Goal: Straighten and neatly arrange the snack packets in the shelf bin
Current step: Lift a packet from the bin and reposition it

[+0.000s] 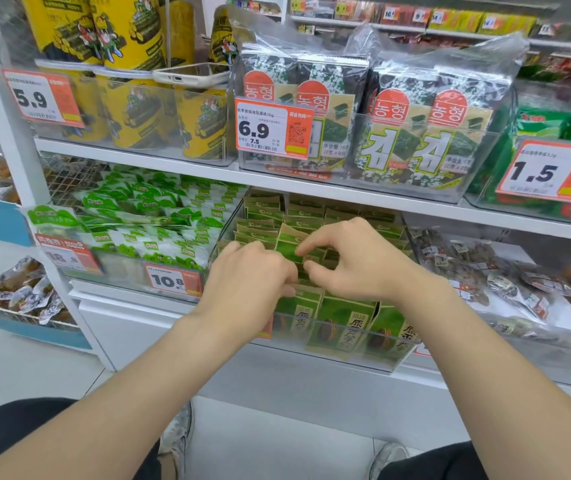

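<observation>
One clear shelf bin (356, 362) at frame centre, green snack packets (339, 317) standing in rows inside, left hand (253, 271) knuckles up, fingers curled onto packet tops, hold unclear, right hand (356, 258) just beside it, thumb and forefinger pinching one packet's top edge.

The upper shelf (311, 188) overhung the rear snack packets (266, 206); the clear bin (393, 360) had a low front wall and open top.
</observation>
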Tool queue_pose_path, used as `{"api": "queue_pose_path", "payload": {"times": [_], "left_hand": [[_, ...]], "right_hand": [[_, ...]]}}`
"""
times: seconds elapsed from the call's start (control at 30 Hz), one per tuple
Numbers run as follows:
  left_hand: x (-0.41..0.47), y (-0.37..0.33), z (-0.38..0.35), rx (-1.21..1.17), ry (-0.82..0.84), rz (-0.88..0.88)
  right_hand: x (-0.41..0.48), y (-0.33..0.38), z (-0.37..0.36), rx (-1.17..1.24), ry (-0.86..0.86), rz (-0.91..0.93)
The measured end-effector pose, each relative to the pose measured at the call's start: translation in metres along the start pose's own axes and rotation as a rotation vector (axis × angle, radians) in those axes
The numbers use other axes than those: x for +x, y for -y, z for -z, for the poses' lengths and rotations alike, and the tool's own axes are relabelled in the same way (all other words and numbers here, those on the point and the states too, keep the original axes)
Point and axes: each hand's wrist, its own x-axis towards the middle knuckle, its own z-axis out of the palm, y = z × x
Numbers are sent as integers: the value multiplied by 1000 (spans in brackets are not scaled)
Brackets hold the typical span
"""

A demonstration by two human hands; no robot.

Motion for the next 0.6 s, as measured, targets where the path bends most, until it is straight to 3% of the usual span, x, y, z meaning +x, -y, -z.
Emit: {"api": "queue_pose_path", "payload": {"times": [0.17, 0.3, 0.47, 0.6], "left_hand": [[10, 19, 3, 12, 7, 81], [6, 24, -6, -101, -71, -77], [6, 18, -13, -170, 12, -81], [-1, 10, -10, -139, -21, -94]], "right_hand": [[13, 1, -19, -144, 38, 10], [16, 4, -21, -136, 41, -24], [17, 5, -20, -206, 90, -37], [15, 0, -16, -61, 139, -19]]}}
